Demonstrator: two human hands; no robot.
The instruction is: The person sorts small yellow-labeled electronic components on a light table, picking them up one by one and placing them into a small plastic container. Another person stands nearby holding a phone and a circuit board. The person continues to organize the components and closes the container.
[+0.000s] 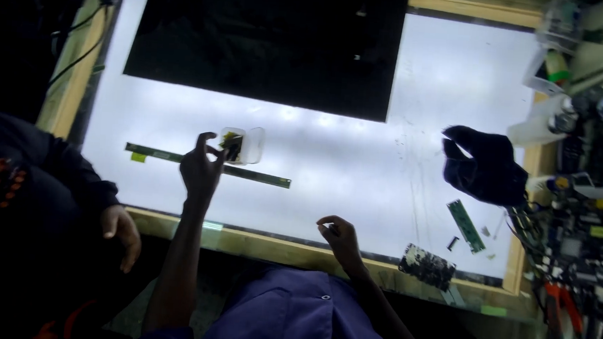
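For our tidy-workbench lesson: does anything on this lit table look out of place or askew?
Mostly loose parts: a short green circuit strip lies slanted near the table's right edge, and a dark speckled board overhangs the wooden frame. The long green strip also lies tilted.

Bare forearms, blue-purple garment with a small round button below.

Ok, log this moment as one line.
left hand over long green strip | right hand empty, curled, table edge | small clear container beside left hand

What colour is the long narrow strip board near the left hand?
Green, seen in the head view: strip board, left hand.
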